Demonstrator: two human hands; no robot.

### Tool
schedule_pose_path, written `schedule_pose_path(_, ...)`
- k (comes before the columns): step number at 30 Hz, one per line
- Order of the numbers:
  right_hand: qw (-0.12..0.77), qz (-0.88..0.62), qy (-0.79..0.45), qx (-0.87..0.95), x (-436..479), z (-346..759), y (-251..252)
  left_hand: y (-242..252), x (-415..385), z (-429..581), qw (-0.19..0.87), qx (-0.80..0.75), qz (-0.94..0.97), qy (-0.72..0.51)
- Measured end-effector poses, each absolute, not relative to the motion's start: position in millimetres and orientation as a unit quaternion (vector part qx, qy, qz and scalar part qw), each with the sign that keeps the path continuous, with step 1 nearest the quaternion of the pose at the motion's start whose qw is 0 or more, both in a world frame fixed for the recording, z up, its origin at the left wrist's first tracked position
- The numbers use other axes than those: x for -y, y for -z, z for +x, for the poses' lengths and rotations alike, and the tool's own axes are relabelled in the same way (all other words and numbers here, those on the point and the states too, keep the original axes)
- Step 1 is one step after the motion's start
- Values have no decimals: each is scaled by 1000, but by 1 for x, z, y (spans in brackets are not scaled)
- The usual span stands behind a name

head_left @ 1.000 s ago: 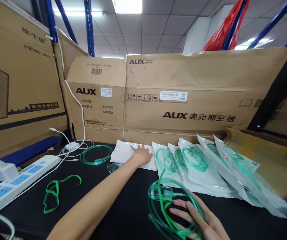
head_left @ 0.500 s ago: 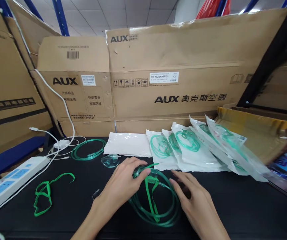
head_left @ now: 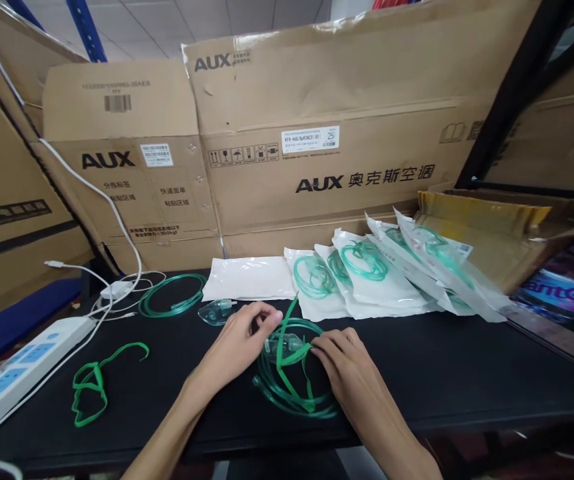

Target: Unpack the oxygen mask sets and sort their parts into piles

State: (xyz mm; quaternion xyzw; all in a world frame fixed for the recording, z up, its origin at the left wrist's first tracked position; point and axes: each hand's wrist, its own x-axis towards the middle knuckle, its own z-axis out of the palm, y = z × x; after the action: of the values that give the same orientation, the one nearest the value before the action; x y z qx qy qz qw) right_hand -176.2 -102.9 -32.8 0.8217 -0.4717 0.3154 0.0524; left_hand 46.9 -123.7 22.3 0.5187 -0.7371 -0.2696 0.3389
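Note:
A coil of green tubing (head_left: 324, 408) lies on the black table in front of me, with a clear green oxygen mask (head_left: 291, 344) on top of it. A bright green elastic strap (head_left: 280, 353) runs across the mask, one end sticking up. My right hand (head_left: 344, 363) pinches the strap at the mask's right side. My left hand (head_left: 239, 343) is at the coil's upper left, thumb and fingers curled together beside the strap; what they hold, if anything, is hidden. Just behind it lies another clear mask (head_left: 214, 312).
Several white packs with green tubing (head_left: 367, 267) lie at the back right, beside a plain white pack (head_left: 249, 279). Another tubing coil (head_left: 173, 297) is at the back left. A loose green strap (head_left: 91, 383) and a power strip (head_left: 29, 367) lie left. Cardboard (head_left: 317, 173) walls the back.
My right hand has moved in from the coil's right edge and now pinches the strap. My left fingers have lifted off the mask and curled. The strap's end stands higher; the view has shifted.

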Motion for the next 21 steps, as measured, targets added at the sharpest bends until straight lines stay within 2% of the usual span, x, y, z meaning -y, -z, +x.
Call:
schedule_pose_path(2,57,826,-317,463,101,-176,30,-28,129,45,312,749,505,293)
schedule_pose_path(7,70,833,-316,449,99,-174,28,-41,136,39,151,803,449,362)
schedule_pose_path(9,74,836,-313,446,99,-174,27,-42,138,38,119,804,442,380)
schedule_pose_path(13,73,843,-299,442,99,-174,27,-38,136,38,135,804,445,370)
schedule_pose_path(21,66,854,-279,435,105,-174,41,-32,110,49,184,826,461,267)
